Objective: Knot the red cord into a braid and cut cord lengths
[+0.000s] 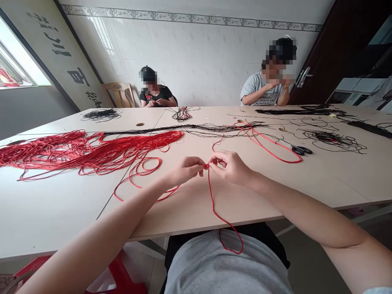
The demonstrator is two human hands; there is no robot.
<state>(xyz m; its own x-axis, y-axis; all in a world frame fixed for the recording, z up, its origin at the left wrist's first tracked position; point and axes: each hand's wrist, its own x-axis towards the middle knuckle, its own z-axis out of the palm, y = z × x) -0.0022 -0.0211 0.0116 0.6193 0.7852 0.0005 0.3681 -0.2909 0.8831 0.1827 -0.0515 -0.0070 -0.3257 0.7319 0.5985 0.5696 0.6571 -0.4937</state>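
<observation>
Red cord (215,206) gripped at a small knot (206,165)

Your left hand (183,171) and right hand (231,167) are both closed, fingertips pinching the knot above the pale table (190,216), its cord looping down past the edge toward your lap. Beyond lie a red cord bundle (92,153), black cords (208,128) and scissors (298,149).

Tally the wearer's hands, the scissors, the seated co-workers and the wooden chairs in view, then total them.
Hands on the red cord: 2 (left hand, right hand)
Scissors: 1
Seated co-workers: 2 (window side, door side)
Wooden chair: 1
Total: 6
</observation>
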